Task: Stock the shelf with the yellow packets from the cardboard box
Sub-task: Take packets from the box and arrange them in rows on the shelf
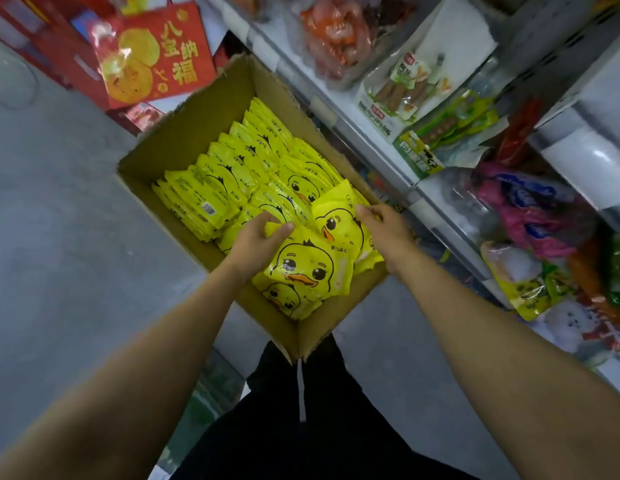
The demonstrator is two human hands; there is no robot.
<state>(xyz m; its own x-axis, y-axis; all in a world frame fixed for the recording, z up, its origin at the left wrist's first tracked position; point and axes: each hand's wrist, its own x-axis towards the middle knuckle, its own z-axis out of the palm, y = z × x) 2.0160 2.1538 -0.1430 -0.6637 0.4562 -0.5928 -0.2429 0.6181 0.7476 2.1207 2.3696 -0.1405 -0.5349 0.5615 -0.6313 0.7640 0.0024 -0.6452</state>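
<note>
Grey concrete floor filled the left of the view, and a white metal shelf unit crowded with mixed snack bags ran down the right. Between them stood an open brown cardboard box, flaps up, its near corner by the person's dark trousers. A red gift carton with gold characters leaned beyond the box's far end. Inside the box lay glossy yellow plastic packets, each printed with a cartoon duckling face with black eyes, an orange bill and a small black tuft; those at the far end stood on edge in rows, while the nearer ones lay flat and loosely heaped. The left hand was curled, thumb and fingers closed on the top edge of a face-up packet. The right hand pinched the upper corner of a tilted packet beside it, fingers partly bent.
</note>
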